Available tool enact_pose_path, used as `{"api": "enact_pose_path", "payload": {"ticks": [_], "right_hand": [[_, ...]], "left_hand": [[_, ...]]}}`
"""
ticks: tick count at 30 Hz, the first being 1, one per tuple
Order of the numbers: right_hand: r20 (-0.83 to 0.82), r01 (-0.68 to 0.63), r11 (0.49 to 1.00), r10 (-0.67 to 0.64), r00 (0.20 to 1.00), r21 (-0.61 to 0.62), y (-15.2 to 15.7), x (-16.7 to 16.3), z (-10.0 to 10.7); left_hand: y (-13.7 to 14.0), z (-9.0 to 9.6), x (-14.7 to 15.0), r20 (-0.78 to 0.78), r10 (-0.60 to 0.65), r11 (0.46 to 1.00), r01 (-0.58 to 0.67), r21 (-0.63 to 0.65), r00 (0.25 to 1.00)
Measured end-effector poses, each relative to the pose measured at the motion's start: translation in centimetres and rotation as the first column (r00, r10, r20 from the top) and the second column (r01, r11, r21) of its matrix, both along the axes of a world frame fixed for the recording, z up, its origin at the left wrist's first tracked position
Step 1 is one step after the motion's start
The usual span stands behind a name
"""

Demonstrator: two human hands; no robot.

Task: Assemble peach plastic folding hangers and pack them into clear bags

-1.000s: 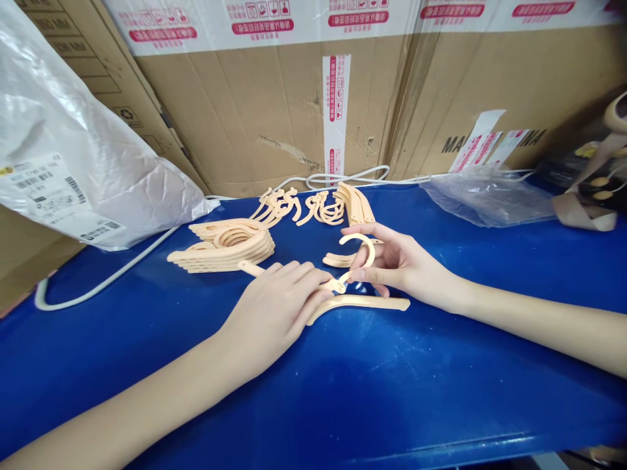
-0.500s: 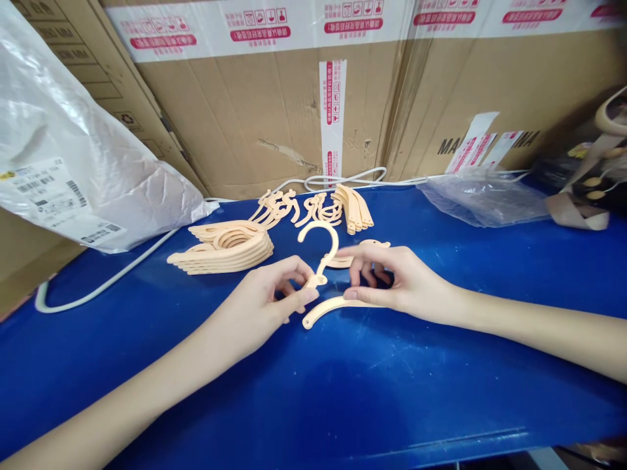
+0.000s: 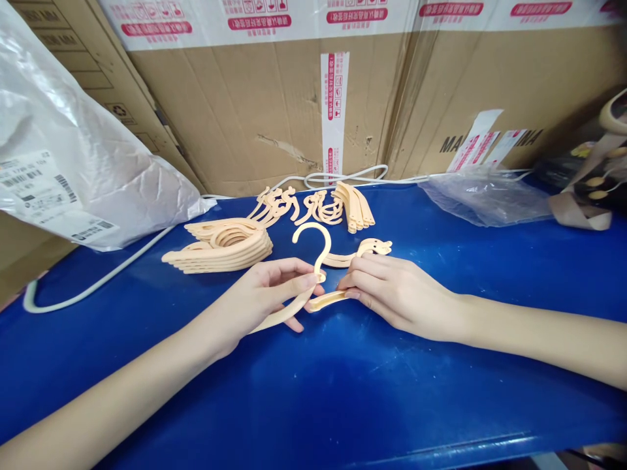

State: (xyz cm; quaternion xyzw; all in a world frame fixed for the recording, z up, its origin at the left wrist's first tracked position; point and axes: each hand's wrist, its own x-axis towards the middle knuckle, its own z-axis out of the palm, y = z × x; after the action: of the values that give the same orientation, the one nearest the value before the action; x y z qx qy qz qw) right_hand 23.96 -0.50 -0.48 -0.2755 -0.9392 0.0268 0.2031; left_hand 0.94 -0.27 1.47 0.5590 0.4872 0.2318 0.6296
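Note:
My left hand [image 3: 272,287] is closed around a beige plastic hanger hook [image 3: 325,247], thumb on top near its base. One curved hanger arm [image 3: 280,316] joins the hook there and runs down to the left under my palm. My right hand [image 3: 406,294] pinches a second hanger arm [image 3: 327,300], its hollow side partly facing up. This arm's free end is just below the hook's base, near my left fingertips; my fingers cover its other end. Behind my right hand lie further hanger pieces [image 3: 375,246], partly hidden.
A stack of hangers [image 3: 225,248] lies at left. Loose hooks [image 3: 326,207] and a bundle of hanger arms [image 3: 353,207] are farther back on the blue table [image 3: 313,398]. Around stand cardboard boxes [image 3: 245,111], a silver bag [image 3: 98,163], a clear bag [image 3: 490,199] and a white cable [image 3: 98,287].
My right hand has lifted the second hanger arm off the table, turned it over and brought it to the hook's base. My left hand's hanger arm now shows below my palm.

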Motion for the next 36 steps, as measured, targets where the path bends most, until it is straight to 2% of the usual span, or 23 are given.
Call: {"api": "enact_pose_path", "payload": {"ticks": [3, 5, 8, 10, 18, 28, 36], "right_hand": [[0.01, -0.034, 0.999, 0.034, 0.999, 0.006, -0.05, 0.2, -0.07], [0.0, -0.027, 0.998, 0.027, 1.0, -0.054, -0.19, 0.42, -0.14], [-0.044, 0.033, 0.986, -0.041, 0.998, -0.165, -0.45, 0.72, -0.16], [-0.081, 0.08, 0.981, -0.096, 0.992, -0.178, -0.59, 0.77, -0.08], [-0.049, 0.079, 0.996, -0.081, 0.996, -0.037, -0.5, 0.36, -0.07], [-0.071, 0.063, 0.989, -0.054, 0.996, 0.131, -0.59, 0.55, -0.28], [-0.054, 0.055, 0.977, -0.044, 0.998, 0.207, -0.69, 0.44, -0.23]], "left_hand": [[-0.19, -0.02, 0.16, 0.024, 0.026, 0.999, -0.025, -0.044, 0.999], [-0.27, -0.04, 0.16, 0.043, 0.057, 0.997, -0.054, -0.062, 0.997], [-0.31, 0.04, 0.07, 0.063, 0.088, 0.994, -0.084, -0.067, 0.994], [-0.35, 0.18, 0.03, 0.07, 0.091, 0.994, -0.086, -0.068, 0.993], [-0.46, 0.2, -0.16, 0.113, 0.114, 0.984, -0.096, -0.148, 0.987], [-0.54, 0.22, -0.38, 0.207, 0.048, 0.96, 0.012, -0.28, 0.977], [-0.86, 0.3, -0.18, 0.178, 0.008, 0.969, 0.036, -0.245, 0.984]]}}
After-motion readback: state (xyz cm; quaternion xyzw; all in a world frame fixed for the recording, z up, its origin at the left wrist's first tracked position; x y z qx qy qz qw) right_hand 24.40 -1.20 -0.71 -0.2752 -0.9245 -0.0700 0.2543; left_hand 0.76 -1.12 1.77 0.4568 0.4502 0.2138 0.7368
